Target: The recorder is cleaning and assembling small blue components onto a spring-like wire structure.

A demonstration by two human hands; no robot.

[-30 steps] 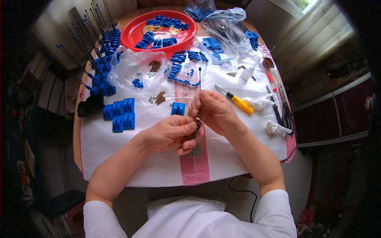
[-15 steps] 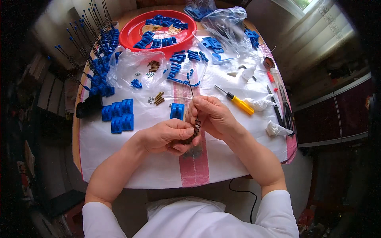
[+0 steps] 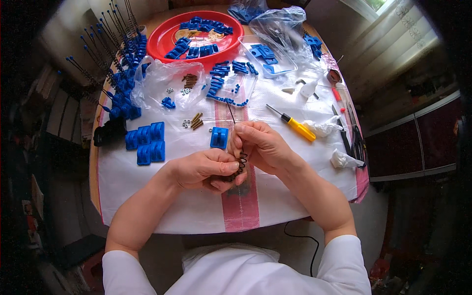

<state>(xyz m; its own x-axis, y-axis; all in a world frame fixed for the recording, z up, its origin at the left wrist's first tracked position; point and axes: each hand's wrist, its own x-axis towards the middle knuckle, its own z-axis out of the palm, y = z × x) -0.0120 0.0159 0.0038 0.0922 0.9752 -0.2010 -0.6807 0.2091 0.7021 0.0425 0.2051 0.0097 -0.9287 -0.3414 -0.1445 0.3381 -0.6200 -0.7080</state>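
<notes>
A dark coiled spring with a straight wire end (image 3: 243,161) is held between my two hands above the table's pink stripe. My left hand (image 3: 210,169) pinches the lower coils between thumb and fingers. Just above it, my right hand (image 3: 259,142) grips the upper part near the straight wire, which points up and slightly left. Fingers cover part of the coils. Directly beyond my hands lies a single blue plastic block (image 3: 219,138), with a small nut beside it. Left of it are brass screws (image 3: 196,121) and several nuts.
Several blue blocks (image 3: 150,143) stand grouped at left. Behind them rise assembled pieces with springs (image 3: 120,98). A red round tray (image 3: 237,46) holds more blue parts. A yellow-handled screwdriver (image 3: 301,130), crumpled tissue (image 3: 345,160) and scissors (image 3: 358,146) lie at right.
The straight wire end has tilted further left, and its tip sits slightly lower. Both hands stay in nearly the same place, still gripping the spring.
</notes>
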